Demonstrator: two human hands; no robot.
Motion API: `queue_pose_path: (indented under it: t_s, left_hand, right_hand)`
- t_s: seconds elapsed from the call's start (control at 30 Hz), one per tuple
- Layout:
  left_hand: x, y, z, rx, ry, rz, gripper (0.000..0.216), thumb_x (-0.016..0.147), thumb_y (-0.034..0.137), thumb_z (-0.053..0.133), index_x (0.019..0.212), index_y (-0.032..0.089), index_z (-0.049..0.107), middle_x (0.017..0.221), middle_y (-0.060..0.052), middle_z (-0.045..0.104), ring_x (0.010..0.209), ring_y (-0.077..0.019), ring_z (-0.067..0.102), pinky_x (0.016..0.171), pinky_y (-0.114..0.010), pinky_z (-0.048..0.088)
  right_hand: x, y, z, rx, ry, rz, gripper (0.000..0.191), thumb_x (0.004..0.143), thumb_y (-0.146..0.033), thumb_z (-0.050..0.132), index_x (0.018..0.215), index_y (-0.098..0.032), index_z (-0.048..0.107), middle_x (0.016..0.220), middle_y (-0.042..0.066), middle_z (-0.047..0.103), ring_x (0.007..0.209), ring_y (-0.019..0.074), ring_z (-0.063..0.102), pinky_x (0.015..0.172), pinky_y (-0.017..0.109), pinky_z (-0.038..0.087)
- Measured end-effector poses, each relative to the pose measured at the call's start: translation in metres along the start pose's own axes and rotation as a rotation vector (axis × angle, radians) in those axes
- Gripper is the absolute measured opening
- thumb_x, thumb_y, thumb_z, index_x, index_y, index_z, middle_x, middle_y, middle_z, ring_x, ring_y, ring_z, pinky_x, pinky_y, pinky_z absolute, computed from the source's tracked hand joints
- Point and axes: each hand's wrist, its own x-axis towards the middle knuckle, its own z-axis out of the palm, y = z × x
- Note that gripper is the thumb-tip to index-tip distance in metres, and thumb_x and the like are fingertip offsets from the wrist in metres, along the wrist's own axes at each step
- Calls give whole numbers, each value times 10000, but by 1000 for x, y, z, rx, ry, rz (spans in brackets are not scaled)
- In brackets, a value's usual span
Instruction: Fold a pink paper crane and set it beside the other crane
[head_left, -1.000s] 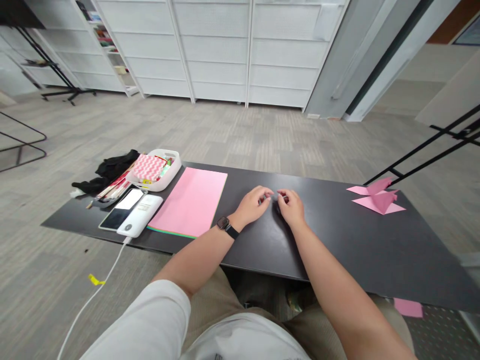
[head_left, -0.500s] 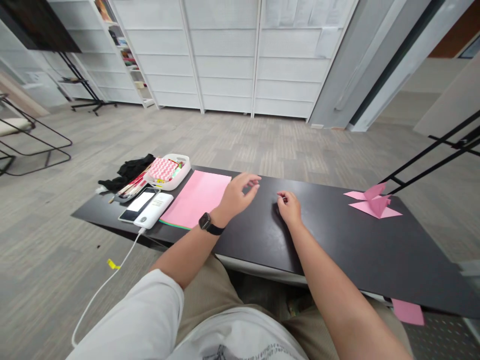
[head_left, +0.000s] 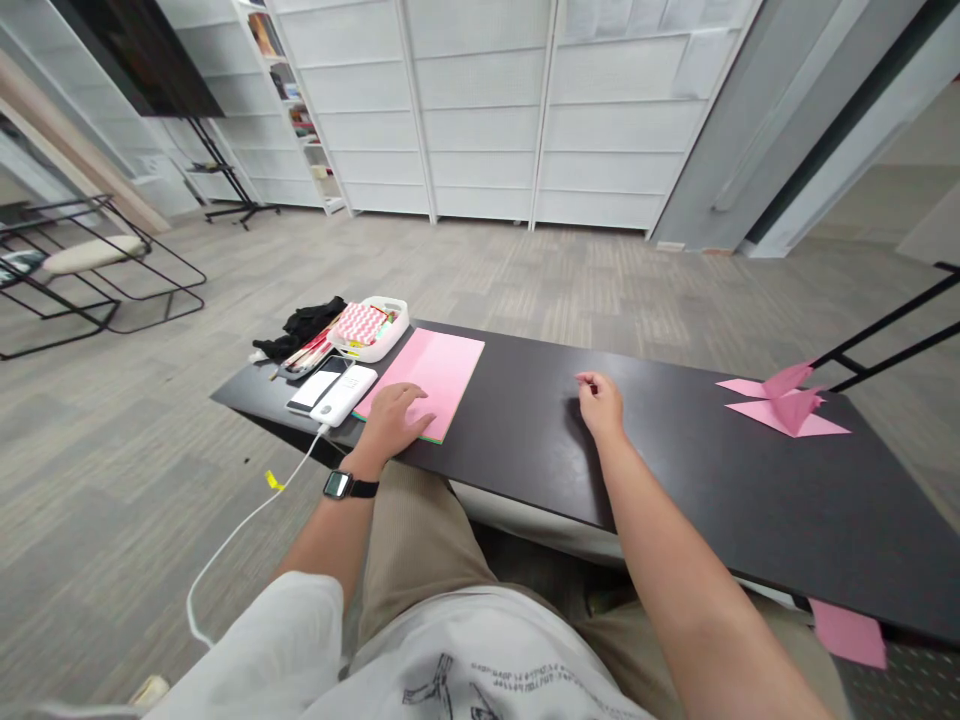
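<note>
My left hand (head_left: pixel 393 418), with a black watch (head_left: pixel 339 485) at its wrist, is over the near left part of a stack of pink paper (head_left: pixel 442 365). Its fingers are apart and nothing shows in them; whether they touch the top sheet I cannot tell. A green edge peeks out under the stack. Farther right, my right hand (head_left: pixel 601 404) is held near the middle of the dark table (head_left: pixel 525 430), its fingers curled in a loose fist. I see nothing in that fist.
Two folded pink paper birds (head_left: pixel 799 412) stand at the right end. At the left are a white power bank (head_left: pixel 343 394) with a cable, a phone (head_left: pixel 319 385), a white basket (head_left: pixel 401 325) and black cloth (head_left: pixel 304 325). A pink sheet (head_left: pixel 849 635) juts out below the table's near right edge.
My left hand has moved left and toward me, from the stack's right edge to its near left part. My right hand remains curled over the table. The view has shifted left.
</note>
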Motion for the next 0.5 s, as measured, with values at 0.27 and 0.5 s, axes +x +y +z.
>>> queue_pose_path:
  t_s: [0.27, 0.5]
  left_hand:
    - [-19, -14, 17, -11, -98, -47, 389, 934, 487, 750, 1224, 229, 722, 1402, -130, 708, 1309, -335, 648, 1170, -525, 471]
    - [-13, -10, 15, -71, -81, -78, 245, 954, 366, 667, 1144, 225, 733, 1293, -128, 758, 1237, -316, 692, 1125, -518, 520]
  right_hand:
    - [1, 3, -4, 8, -15, 19, 309, 814, -352, 533, 960, -230, 777, 996, 96, 772, 870, 265, 679, 923, 447, 541]
    - [1, 3, -3, 45, -22, 51, 302, 815, -370, 548, 963, -236, 776, 991, 81, 769, 880, 266, 677, 903, 448, 558]
